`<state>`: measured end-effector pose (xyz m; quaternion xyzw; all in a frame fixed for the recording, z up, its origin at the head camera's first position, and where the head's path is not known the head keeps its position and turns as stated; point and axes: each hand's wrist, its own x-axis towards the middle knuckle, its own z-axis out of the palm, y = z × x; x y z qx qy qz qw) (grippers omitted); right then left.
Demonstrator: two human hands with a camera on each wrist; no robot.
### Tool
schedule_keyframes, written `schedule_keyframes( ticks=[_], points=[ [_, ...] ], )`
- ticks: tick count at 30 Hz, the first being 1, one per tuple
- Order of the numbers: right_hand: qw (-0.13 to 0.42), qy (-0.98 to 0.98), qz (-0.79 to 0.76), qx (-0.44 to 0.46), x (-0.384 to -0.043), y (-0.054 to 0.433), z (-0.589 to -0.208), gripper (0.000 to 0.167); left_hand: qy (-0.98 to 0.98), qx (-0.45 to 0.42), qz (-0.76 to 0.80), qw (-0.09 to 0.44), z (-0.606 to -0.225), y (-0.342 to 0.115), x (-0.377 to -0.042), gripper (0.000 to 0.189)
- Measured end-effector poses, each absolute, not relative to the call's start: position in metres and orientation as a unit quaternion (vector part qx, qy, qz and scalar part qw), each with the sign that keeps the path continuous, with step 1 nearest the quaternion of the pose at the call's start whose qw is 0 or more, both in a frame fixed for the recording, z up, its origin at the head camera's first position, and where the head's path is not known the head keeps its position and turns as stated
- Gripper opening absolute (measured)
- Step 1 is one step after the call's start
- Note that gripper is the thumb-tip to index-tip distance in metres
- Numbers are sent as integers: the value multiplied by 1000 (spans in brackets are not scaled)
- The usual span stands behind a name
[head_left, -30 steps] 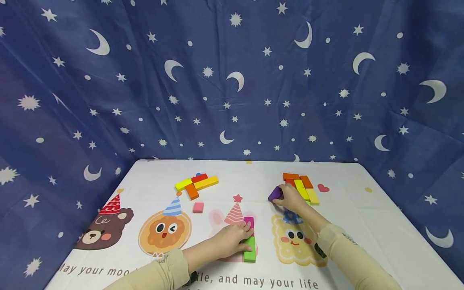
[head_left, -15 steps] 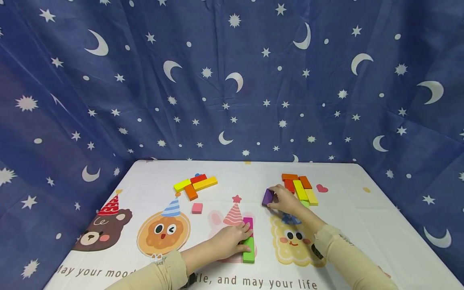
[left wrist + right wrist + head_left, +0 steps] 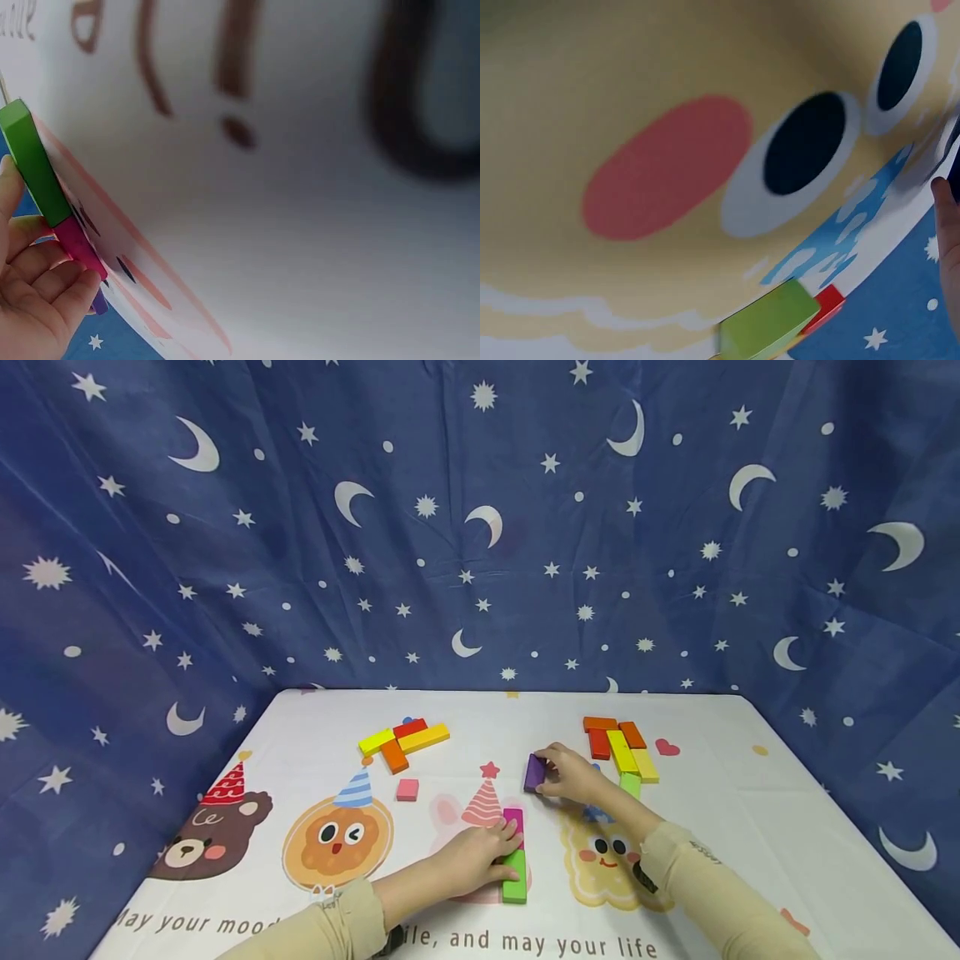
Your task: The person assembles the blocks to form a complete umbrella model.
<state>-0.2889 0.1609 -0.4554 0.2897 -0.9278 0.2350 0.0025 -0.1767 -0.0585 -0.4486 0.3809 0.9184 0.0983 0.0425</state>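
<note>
My right hand (image 3: pixel 572 777) pinches a purple block (image 3: pixel 535 773) between thumb and fingers, beyond the magenta block and a little to its right. Only a finger (image 3: pixel 949 247) shows at the right edge of the right wrist view. My left hand (image 3: pixel 477 858) rests on a magenta block (image 3: pixel 513 819) and a green block (image 3: pixel 514 887) laid end to end. The left wrist view has its fingertips along the magenta block (image 3: pixel 79 244) and its thumb beside the green block (image 3: pixel 34 161). Part of the magenta block is hidden under the fingers.
A pink cube (image 3: pixel 407 790) lies left of centre. Behind it is a group of yellow, red and orange blocks (image 3: pixel 423 738). Another group, with a yellow block (image 3: pixel 621 752) and a light green block (image 3: pixel 630 784), lies at right. A starry blue curtain (image 3: pixel 480 568) stands behind the printed tabletop.
My right hand has carried the purple block leftward from the right-hand group and turned it more upright in view. My left hand stays on the magenta and green blocks.
</note>
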Motion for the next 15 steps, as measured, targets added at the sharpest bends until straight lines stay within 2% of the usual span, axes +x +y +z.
schedule_keyframes(
  ticks=[15],
  points=[
    [-40,-916,234,324,-282,144,-452,55,920,379,89,37,-452,-57,-178,59]
  ],
)
